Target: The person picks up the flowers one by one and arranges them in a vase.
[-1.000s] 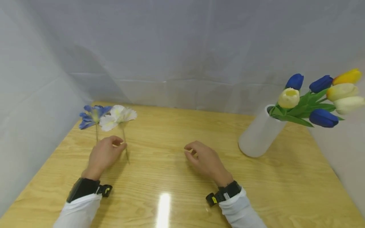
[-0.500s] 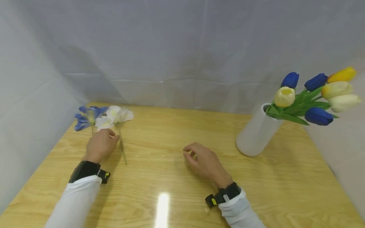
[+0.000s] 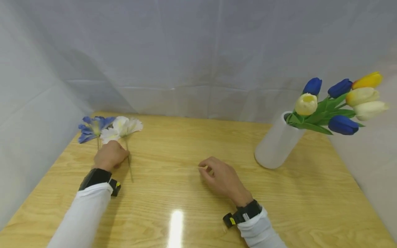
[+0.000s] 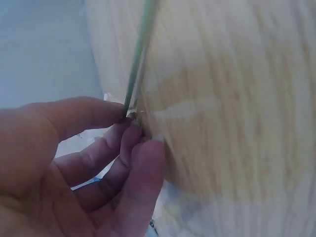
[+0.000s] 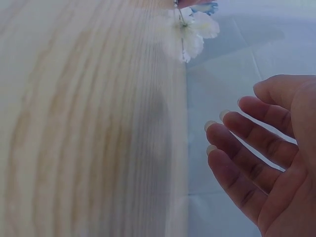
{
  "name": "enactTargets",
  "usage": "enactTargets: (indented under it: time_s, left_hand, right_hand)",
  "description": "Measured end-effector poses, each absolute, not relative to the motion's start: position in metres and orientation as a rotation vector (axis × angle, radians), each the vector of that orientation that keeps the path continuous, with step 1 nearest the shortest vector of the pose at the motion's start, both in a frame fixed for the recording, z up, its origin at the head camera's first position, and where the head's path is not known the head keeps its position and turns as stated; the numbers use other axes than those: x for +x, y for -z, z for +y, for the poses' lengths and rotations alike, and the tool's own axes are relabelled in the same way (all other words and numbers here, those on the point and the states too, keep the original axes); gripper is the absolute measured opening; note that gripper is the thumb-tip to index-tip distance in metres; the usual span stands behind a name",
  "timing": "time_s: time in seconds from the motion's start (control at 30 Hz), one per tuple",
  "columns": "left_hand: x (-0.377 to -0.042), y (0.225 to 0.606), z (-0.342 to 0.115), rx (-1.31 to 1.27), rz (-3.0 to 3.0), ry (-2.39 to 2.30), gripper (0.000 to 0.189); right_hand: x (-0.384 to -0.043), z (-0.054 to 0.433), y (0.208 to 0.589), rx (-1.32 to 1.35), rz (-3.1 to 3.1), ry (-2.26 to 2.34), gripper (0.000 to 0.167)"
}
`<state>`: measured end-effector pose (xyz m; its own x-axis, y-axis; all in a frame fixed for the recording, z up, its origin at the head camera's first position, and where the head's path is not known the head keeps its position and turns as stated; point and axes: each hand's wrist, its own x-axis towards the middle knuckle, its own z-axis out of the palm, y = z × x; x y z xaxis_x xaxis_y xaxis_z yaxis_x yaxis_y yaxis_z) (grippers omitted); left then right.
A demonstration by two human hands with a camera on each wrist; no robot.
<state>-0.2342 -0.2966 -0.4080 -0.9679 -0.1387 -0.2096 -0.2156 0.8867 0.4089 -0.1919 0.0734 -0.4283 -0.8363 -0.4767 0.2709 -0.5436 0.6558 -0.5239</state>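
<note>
My left hand [image 3: 110, 155] is at the left of the table, thumb and fingertips pinching the thin green stem [image 4: 136, 66] of a white artificial flower [image 3: 125, 126]. The stem's lower end runs out past the thumb toward the front. Just left of the white petals lies a blue flower [image 3: 94, 128], its stem partly hidden behind the hand. My right hand [image 3: 221, 177] is held over the middle of the table, fingers loosely curved with nothing in them, as the right wrist view also shows.
A white vase [image 3: 278, 143] leans to the right at the table's right side, holding blue, cream and yellow tulips [image 3: 342, 124] that reach out toward the right wall. Pale sheeting [image 3: 186, 103] hangs behind the wooden table [image 3: 186, 137] and along both sides.
My left hand has moved forward up the white flower's stem, closer to the petals, and its thumb and fingers have closed on it. The right hand stays nearly where it was.
</note>
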Motion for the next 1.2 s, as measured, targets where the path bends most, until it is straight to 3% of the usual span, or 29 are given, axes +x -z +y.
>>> enactTargets:
  time_s: [0.4,0.63,0.73,1.2]
  left_hand:
    - [-0.239,0.409,-0.295,-0.296,2.822,-0.725,0.038]
    - [-0.241,0.421,-0.301,-0.368,2.597,-1.358,0.026]
    - [-0.237,0.421,-0.300,-0.345,2.629,-1.394,0.029]
    - [-0.217,0.386,-0.265,-0.203,2.523,-1.729,0.037]
  right_hand:
    - [-0.191,0.075,0.434,0.829,-2.765,-0.944,0.018]
    - [-0.191,0.078,0.434,0.811,-2.782,-0.963,0.019]
    - [-0.191,0.079,0.434,0.811,-2.782,-0.967,0.020]
    - [-0.192,0.081,0.437,0.765,-2.780,-0.966,0.020]
